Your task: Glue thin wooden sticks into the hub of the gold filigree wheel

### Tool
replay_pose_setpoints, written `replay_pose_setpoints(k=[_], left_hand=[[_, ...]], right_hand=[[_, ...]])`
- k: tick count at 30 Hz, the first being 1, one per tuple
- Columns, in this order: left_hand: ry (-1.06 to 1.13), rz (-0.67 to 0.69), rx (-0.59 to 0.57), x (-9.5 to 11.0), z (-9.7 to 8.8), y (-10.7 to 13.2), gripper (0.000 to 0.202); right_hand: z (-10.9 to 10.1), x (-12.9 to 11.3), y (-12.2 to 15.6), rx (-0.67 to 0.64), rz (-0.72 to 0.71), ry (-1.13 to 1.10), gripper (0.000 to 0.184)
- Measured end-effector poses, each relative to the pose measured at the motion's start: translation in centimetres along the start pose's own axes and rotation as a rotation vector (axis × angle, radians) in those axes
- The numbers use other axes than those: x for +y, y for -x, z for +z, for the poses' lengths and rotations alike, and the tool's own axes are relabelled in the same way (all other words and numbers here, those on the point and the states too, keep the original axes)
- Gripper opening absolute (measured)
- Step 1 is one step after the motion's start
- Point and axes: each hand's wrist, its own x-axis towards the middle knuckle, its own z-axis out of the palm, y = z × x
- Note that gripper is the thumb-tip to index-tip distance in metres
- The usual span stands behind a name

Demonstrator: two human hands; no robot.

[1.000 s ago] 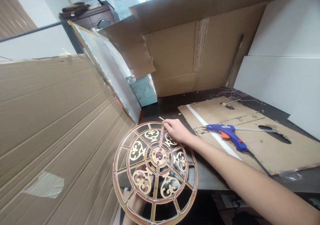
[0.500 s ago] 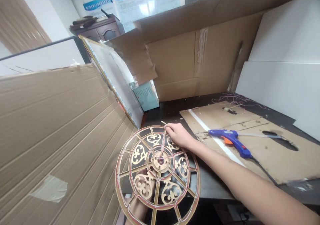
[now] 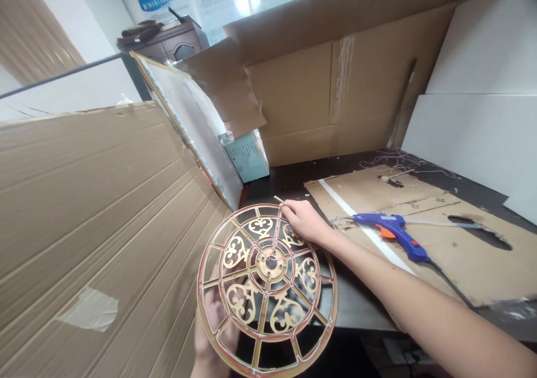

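A round wooden fretwork disc (image 3: pixel 267 286), with gold scroll cut-outs, spokes and a red-edged rim, is held tilted over the table's front edge. My left hand (image 3: pixel 215 327) grips it from underneath at the lower left; its fingers show through the openings. My right hand (image 3: pixel 305 221) rests on the disc's upper right rim, pinching a thin wooden stick (image 3: pixel 280 201) that points up and left.
A blue hot-glue gun (image 3: pixel 390 230) with an orange trigger lies on a flat cardboard sheet (image 3: pixel 457 238) on the dark table. A big corrugated board (image 3: pixel 84 216) leans at the left. A framed panel (image 3: pixel 188 129), a pale box (image 3: pixel 247 155) and cardboard walls stand behind.
The disc has tipped a little and shifted right. My left hand now shows lower, at the disc's bottom left. My right hand keeps the stick at the rim.
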Motion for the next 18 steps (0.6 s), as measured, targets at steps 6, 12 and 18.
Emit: replay_pose_setpoints(k=[6,12,18], left_hand=[[0.073,-0.150,0.077,2.4,0.0,0.3,0.053],[-0.121,-0.071,0.109,1.7,-0.1,0.1,0.076],[-0.119,0.024,0.053,2.5,0.1,0.1,0.070]], right_hand=[[0.1,-0.4,0.5,-0.007,-0.009,0.089,0.037],[-1.4,-1.8,0.4,0.119,-0.131,0.220,0.026],[-2.9,-3.8,0.6,0.180,-0.251,0.232,0.031]])
